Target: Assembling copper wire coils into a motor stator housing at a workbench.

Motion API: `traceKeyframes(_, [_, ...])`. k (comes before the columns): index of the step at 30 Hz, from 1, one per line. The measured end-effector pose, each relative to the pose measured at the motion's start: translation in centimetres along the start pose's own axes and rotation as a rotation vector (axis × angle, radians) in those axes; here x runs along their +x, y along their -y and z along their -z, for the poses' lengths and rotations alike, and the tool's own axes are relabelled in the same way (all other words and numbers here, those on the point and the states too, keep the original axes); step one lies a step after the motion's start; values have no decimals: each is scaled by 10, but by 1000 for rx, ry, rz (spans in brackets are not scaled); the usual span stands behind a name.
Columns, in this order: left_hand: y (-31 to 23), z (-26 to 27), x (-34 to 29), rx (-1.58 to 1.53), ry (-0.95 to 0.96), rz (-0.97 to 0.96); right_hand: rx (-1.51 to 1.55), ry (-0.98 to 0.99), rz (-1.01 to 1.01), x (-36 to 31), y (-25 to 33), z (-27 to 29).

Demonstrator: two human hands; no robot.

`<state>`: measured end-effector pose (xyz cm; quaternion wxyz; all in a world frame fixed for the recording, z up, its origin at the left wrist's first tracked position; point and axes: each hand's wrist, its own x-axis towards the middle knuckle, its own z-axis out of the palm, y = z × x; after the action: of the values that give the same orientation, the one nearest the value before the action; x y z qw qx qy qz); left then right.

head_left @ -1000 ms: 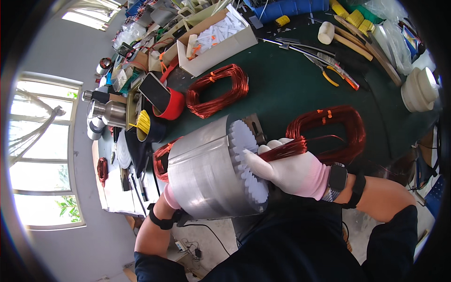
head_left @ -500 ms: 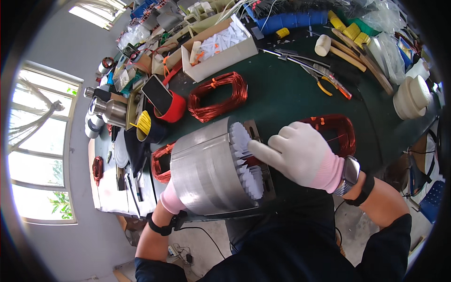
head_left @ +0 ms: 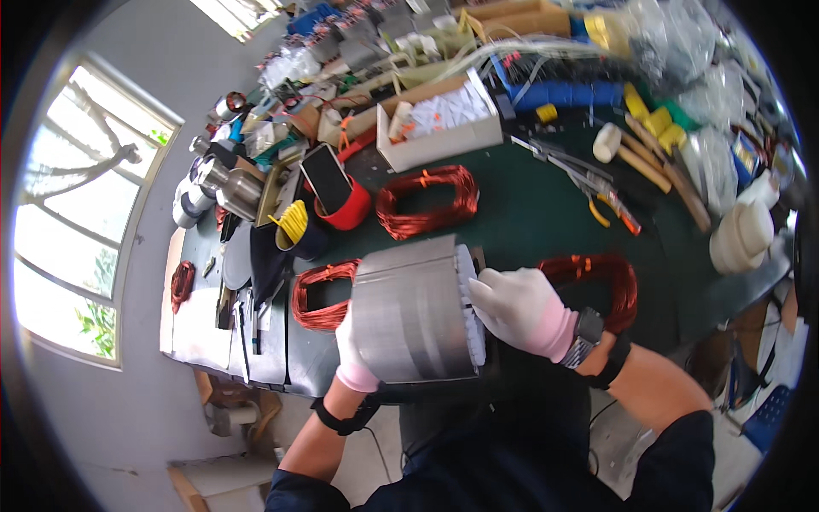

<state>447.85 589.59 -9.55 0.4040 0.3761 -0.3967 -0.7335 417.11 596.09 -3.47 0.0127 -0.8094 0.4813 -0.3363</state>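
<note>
A grey metal stator core [head_left: 409,320] lies on its side at the table's near edge, its open end facing right. White slot liners [head_left: 467,299] stick out in a ring around that end. My left hand [head_left: 350,352], in a white glove with a pink cuff, is at the core's left end; the core hides its fingers. My right hand [head_left: 516,305], gloved likewise, is at the right end with fingers curled and fingertips against the liners. Whatever it may pinch is hidden. Coils of red-brown copper wire lie left [head_left: 320,294], behind [head_left: 426,203] and right [head_left: 610,286] of the core.
A white box [head_left: 444,128] of paper strips stands behind the far coil. A red cup [head_left: 345,211] bears a phone [head_left: 327,179], beside a dark cup of yellow sticks [head_left: 292,222]. Pliers [head_left: 597,205], a mallet [head_left: 627,154] and white rolls [head_left: 740,239] lie to the right.
My right hand's index finger, stretched toward the liners before, is now curled in with the others, and the hand is closer against the core's end. The whole view has shifted.
</note>
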Motion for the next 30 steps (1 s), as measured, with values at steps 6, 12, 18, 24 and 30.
traceKeyframes(6, [-4, -24, 18, 1165, -12, -726, 158, -62, -123, 6, 5, -4])
traceKeyframes(12, [-25, -38, 6, 1114, 0, -636, 355, -68, -175, 9, 15, 3])
traceKeyframes(18, [-57, -74, -22, 1266, -123, -888, 355, 1, -229, 3, 20, 11])
traceKeyframes(24, [-56, -46, -17, 1479, 68, -877, -222, 5, 63, 7, 12, 10])
traceKeyframes(30, [-59, -53, -13, 1505, 30, -930, -151, 80, 4, 1, 7, 4])
